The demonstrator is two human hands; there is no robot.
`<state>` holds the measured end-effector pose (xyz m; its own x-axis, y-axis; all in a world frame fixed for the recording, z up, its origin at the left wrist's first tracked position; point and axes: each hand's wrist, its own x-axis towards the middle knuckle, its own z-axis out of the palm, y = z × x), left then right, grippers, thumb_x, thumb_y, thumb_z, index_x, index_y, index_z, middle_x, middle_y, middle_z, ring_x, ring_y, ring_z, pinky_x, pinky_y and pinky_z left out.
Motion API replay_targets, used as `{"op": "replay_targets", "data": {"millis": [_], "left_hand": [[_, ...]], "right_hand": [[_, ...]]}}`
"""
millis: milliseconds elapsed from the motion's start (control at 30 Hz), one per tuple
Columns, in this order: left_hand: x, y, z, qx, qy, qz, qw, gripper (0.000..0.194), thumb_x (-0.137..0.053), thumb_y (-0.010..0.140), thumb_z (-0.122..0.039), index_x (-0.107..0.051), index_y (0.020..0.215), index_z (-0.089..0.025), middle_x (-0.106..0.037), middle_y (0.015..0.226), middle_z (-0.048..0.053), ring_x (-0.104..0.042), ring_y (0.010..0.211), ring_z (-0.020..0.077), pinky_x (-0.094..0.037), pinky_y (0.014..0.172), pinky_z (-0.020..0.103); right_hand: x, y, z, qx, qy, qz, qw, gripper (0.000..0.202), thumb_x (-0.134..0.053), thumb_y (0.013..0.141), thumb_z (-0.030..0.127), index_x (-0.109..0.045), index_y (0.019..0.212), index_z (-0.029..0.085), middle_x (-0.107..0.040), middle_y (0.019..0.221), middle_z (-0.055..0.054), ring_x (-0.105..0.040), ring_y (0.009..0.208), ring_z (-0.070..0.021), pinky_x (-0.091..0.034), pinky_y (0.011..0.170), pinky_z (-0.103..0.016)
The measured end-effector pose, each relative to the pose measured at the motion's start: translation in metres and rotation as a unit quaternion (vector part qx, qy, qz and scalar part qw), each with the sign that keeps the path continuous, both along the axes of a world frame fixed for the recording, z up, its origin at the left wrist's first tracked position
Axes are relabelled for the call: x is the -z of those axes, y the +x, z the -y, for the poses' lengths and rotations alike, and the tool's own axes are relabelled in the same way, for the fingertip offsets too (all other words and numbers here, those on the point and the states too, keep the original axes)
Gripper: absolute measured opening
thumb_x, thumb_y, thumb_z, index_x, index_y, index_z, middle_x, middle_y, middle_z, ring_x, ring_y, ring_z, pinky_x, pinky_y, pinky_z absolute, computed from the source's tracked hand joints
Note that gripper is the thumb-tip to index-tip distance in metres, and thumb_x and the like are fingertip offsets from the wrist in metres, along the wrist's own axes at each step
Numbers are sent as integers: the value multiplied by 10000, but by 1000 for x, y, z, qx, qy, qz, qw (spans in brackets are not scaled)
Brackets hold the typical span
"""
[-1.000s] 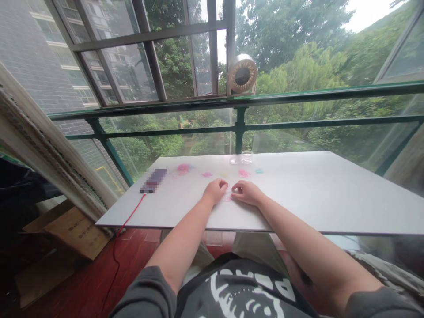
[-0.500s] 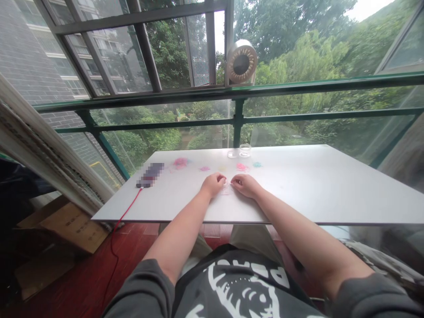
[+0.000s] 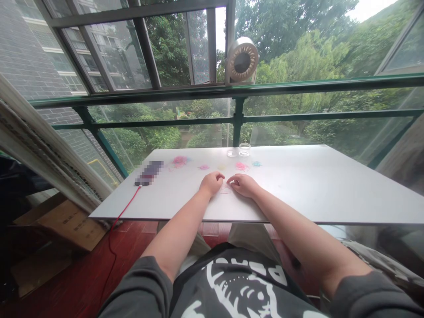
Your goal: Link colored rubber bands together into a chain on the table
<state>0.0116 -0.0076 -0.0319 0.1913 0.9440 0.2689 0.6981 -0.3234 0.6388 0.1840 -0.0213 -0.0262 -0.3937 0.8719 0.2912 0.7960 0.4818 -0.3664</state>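
Both hands rest close together over the middle of the white table. My left hand is curled, its thumb and forefinger pinched together at something too small to make out. My right hand has its fingers bent and closed, and whatever they hold is too small to see. Between and below them lie thin pale pink strands. Beyond the hands sit small piles: a purple one, a pale yellow one, a pink one and a teal one.
A larger pink pile lies at the back left. Near it is a blurred dark device with a red cable. A clear round container and a clear lid stand at the back edge, before a green railing.
My right fingers have shifted slightly left, toward my left hand. The view has moved a little. The pale strands between the hands show in a slightly different shape.
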Motion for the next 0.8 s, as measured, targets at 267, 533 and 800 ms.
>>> {"op": "replay_targets", "data": {"millis": [267, 533, 800], "left_hand": [[-1, 1, 2, 42, 7, -52, 998, 244, -496, 726, -208, -698, 862, -216, -680, 861, 15, -584, 780, 149, -452, 777, 241], [-3, 0, 3, 58, 7, -75, 995, 233, -502, 706, -205, -713, 800, -234, -650, 907, 13, -560, 845, 156, -437, 811, 240], [-6, 1, 5, 59, -5, -69, 996, 240, -481, 701, -185, -716, 739, -221, -652, 871, 13, -562, 819, 150, -441, 788, 227]], "right_hand": [[5, 1, -6, -7, 10, -8, 1000, 172, -519, 764, 260, -670, 839, 227, -571, 700, -3, -486, 632, -110, -339, 609, -214], [4, -1, -2, 0, 18, -2, 1000, 146, -483, 772, 193, -626, 798, 190, -638, 789, -32, -524, 703, -139, -341, 619, -224], [3, 1, -2, 16, 9, -45, 999, 124, -475, 791, 218, -594, 794, 182, -632, 766, -28, -516, 667, -128, -345, 607, -221]]}}
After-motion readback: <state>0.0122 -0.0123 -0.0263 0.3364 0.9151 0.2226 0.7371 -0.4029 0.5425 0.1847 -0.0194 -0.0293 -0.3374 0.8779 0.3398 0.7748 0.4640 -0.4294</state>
